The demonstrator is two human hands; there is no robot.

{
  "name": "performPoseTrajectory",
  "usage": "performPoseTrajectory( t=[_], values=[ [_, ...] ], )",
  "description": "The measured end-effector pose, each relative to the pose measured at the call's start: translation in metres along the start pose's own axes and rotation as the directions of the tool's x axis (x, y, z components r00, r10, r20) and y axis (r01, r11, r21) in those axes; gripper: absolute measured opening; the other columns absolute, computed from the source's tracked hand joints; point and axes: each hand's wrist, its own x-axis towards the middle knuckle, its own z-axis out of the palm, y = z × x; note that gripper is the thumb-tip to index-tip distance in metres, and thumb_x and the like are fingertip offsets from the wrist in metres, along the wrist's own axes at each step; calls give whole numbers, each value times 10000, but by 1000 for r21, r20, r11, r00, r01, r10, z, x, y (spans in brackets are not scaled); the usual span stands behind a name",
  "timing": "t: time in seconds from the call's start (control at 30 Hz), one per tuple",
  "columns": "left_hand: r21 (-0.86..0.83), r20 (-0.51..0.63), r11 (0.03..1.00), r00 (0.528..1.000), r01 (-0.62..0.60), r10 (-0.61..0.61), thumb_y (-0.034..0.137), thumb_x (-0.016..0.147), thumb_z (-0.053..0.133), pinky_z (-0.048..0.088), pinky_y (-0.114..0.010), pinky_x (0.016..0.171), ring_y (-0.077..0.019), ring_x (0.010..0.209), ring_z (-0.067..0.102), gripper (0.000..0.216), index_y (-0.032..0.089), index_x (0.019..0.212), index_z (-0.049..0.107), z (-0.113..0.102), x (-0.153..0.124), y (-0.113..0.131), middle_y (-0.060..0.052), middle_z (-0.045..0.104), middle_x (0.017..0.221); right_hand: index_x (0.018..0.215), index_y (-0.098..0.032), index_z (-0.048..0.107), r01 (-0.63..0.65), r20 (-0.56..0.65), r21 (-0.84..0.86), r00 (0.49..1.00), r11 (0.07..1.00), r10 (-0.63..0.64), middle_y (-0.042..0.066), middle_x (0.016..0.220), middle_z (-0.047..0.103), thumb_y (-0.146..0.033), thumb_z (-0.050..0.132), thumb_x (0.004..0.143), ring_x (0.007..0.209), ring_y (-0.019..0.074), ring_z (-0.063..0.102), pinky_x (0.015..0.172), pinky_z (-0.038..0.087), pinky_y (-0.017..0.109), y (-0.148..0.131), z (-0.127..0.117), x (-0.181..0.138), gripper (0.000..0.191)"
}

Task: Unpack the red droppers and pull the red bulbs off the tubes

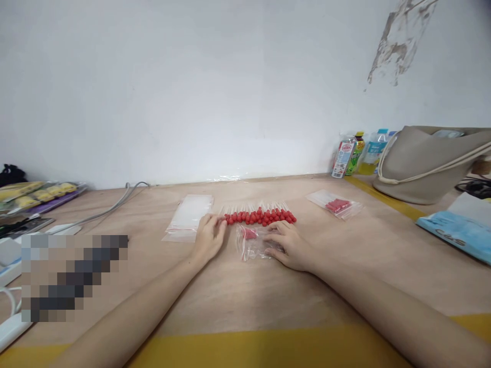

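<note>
A row of thin pale sticks with red tips [261, 217] lies on the table, red ends toward me. My left hand [209, 237] rests at the row's left end, fingertips beside the nearest red tips, with a gap between thumb and forefinger. In front of the row lies a clear plastic bag [255, 249] with a small red piece [249, 233] at its upper left. My right hand [289, 245] lies over the bag's right side, fingers apart and touching it. Flat clear bags [192, 212] are stacked left of the row.
Another clear bag with red pieces [337, 205] lies to the right. Farther right are a blue packet [454, 235], a grey bag [422, 166] and several drink containers [344, 157]. A grey cable [111, 207] and a yellow-and-purple package [49, 197] are at left.
</note>
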Motion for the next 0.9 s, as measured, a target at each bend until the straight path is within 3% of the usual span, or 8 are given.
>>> performPoseTrajectory(
  t=[0.1, 0.27, 0.53, 0.7, 0.9],
  values=[
    [-102, 80, 974, 974, -203, 212, 273, 824, 465, 434, -309, 794, -168, 859, 537, 175, 196, 876, 612, -3, -13, 16, -51, 576, 881, 989, -199, 594, -16, 47, 67, 999, 998, 13, 104, 1080, 513, -307, 569, 773, 1003, 215, 475, 851, 401, 392, 0, 0, -1, 243],
    [-230, 107, 940, 954, -251, 281, 243, 815, 504, 453, -276, 719, -140, 775, 558, 159, 209, 877, 646, 3, -22, 27, -36, 607, 831, 1037, -201, 567, -24, 91, 137, 996, 990, 12, 102, 1134, 514, -279, 543, 790, 1037, 203, 487, 882, 404, 376, 0, -1, -2, 260],
    [-188, 191, 974, 968, -126, 162, 316, 717, 641, 444, -309, 768, -176, 857, 553, 275, 217, 973, 623, 6, -19, 23, -38, 607, 914, 1041, -198, 548, 20, 97, 266, 994, 964, -47, 68, 1048, 579, -249, 565, 772, 977, 178, 531, 848, 426, 329, 1, -5, 2, 274],
    [-227, 337, 963, 916, -144, 216, 233, 784, 559, 408, -328, 835, -185, 938, 534, 233, 216, 1014, 593, 3, -16, 27, -48, 595, 1013, 1046, -200, 547, -7, 132, 316, 991, 949, -37, 57, 1008, 610, -274, 571, 768, 920, 183, 557, 806, 440, 327, 4, -5, 2, 288],
    [-284, 422, 959, 899, 10, 116, 299, 782, 543, 404, -238, 598, -120, 667, 491, 193, 186, 936, 515, 3, -17, 24, -15, 558, 829, 1081, -206, 531, -24, 139, 278, 990, 960, -15, 65, 1067, 588, -289, 561, 772, 985, 202, 529, 852, 418, 360, 2, -3, 0, 321]
  ],
)
